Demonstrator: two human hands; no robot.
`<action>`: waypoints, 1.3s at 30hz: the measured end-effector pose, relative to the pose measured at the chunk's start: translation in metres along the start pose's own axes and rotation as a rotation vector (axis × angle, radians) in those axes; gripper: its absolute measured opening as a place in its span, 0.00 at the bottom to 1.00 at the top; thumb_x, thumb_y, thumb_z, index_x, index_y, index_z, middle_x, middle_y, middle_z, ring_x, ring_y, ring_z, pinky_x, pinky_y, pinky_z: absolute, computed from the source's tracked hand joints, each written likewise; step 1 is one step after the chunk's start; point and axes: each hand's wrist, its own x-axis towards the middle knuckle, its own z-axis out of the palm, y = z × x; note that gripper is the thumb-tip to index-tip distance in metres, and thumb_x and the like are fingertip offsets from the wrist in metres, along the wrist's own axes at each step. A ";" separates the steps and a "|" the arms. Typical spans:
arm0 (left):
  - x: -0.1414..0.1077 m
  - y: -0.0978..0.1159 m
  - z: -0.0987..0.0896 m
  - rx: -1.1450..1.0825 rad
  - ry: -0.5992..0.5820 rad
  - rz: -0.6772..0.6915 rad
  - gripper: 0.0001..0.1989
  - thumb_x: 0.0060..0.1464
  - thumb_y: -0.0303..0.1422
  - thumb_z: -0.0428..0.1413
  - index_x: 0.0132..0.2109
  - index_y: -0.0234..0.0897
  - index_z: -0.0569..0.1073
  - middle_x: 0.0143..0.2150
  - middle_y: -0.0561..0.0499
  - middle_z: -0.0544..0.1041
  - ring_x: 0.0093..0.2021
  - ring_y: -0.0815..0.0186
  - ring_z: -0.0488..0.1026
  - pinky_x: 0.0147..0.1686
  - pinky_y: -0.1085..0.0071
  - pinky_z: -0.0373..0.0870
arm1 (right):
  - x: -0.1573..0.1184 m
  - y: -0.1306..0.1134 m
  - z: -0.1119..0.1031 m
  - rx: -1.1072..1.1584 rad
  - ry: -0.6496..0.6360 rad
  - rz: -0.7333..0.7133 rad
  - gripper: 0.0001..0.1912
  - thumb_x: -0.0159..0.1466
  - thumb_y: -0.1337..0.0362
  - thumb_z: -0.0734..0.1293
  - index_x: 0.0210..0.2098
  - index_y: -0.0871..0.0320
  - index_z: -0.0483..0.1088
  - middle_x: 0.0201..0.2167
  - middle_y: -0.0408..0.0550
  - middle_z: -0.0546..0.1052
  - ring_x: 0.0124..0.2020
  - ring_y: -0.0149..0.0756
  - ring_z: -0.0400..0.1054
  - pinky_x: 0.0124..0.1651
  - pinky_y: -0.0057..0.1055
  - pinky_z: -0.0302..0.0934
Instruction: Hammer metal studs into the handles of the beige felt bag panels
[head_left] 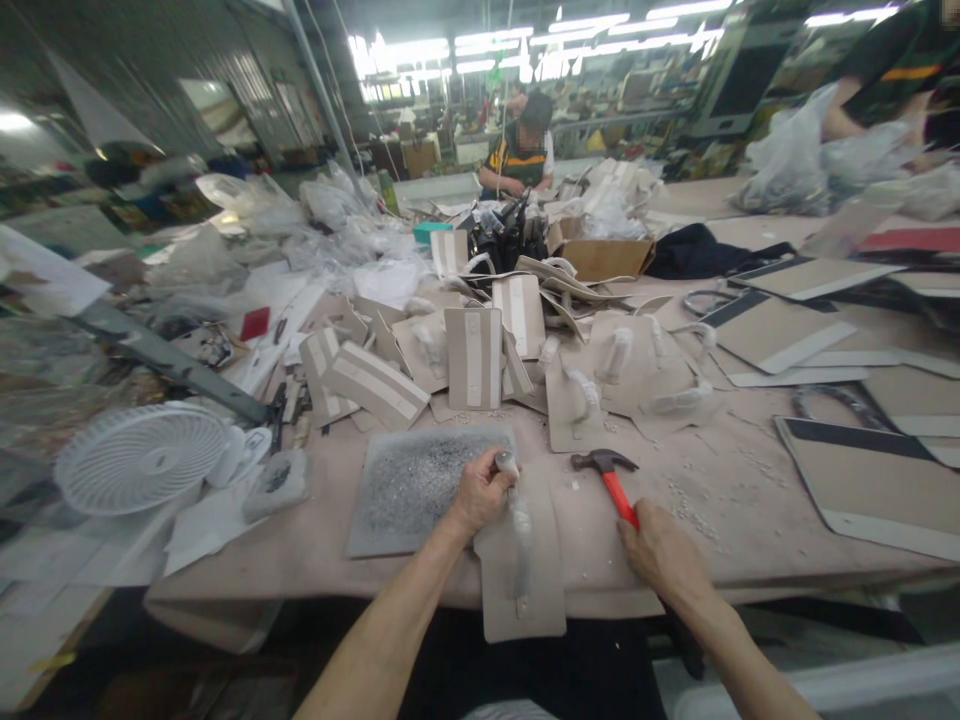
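My left hand (pixel 482 492) is closed around a short, round-topped metal punch (pixel 507 462). It is held upright over the far end of a plastic-wrapped handle (pixel 520 545) on a beige panel (pixel 541 600). That panel lies partly on a dark, speckled slab (pixel 390 500), and its near end sticks out past the table edge. To the right, my right hand (pixel 660 550) grips a claw hammer (pixel 616 487) by its red handle. The hammer head is apart from the punch, near the table surface. The punch's lower end is hidden by my fingers.
Beige panels (pixel 474 350) with pale strips are piled beyond the slab. Larger panels with dark bands (pixel 862 490) lie at right. A white fan (pixel 150 460) and a grey block (pixel 277 485) sit at left. A co-worker (pixel 521 155) is across the table.
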 end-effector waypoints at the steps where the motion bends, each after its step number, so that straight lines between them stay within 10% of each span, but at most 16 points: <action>1: 0.000 -0.001 0.000 0.012 -0.006 0.007 0.11 0.49 0.31 0.59 0.42 0.36 0.74 0.36 0.49 0.82 0.35 0.65 0.76 0.37 0.72 0.71 | -0.001 -0.004 0.000 0.104 -0.055 0.048 0.06 0.62 0.66 0.63 0.29 0.57 0.61 0.28 0.46 0.67 0.30 0.35 0.63 0.32 0.30 0.56; 7: 0.004 0.006 -0.003 -0.059 0.008 -0.028 0.11 0.48 0.33 0.60 0.40 0.35 0.75 0.34 0.49 0.81 0.33 0.66 0.75 0.34 0.72 0.71 | -0.009 -0.021 0.002 0.508 -0.360 0.192 0.05 0.63 0.63 0.61 0.33 0.55 0.60 0.22 0.36 0.62 0.15 0.25 0.55 0.19 0.25 0.56; 23: -0.004 0.003 0.000 0.151 -0.016 0.072 0.08 0.52 0.32 0.57 0.41 0.37 0.75 0.35 0.50 0.80 0.34 0.64 0.75 0.35 0.72 0.69 | -0.018 -0.034 0.008 0.643 -0.319 0.286 0.06 0.63 0.63 0.60 0.30 0.54 0.56 0.17 0.32 0.60 0.12 0.22 0.51 0.14 0.21 0.46; 31: -0.017 0.008 0.002 0.383 -0.096 0.233 0.07 0.57 0.30 0.55 0.42 0.40 0.76 0.34 0.51 0.76 0.35 0.63 0.72 0.39 0.70 0.66 | -0.062 -0.085 -0.014 -0.014 0.170 -0.617 0.16 0.67 0.50 0.54 0.30 0.52 0.58 0.17 0.40 0.64 0.18 0.31 0.56 0.24 0.30 0.47; 39: -0.012 0.005 0.002 0.401 -0.070 0.219 0.10 0.53 0.26 0.55 0.42 0.38 0.76 0.32 0.53 0.75 0.32 0.65 0.70 0.35 0.72 0.64 | -0.062 -0.100 -0.040 -0.356 0.141 -0.751 0.14 0.68 0.53 0.54 0.28 0.52 0.57 0.13 0.40 0.62 0.13 0.31 0.53 0.22 0.31 0.38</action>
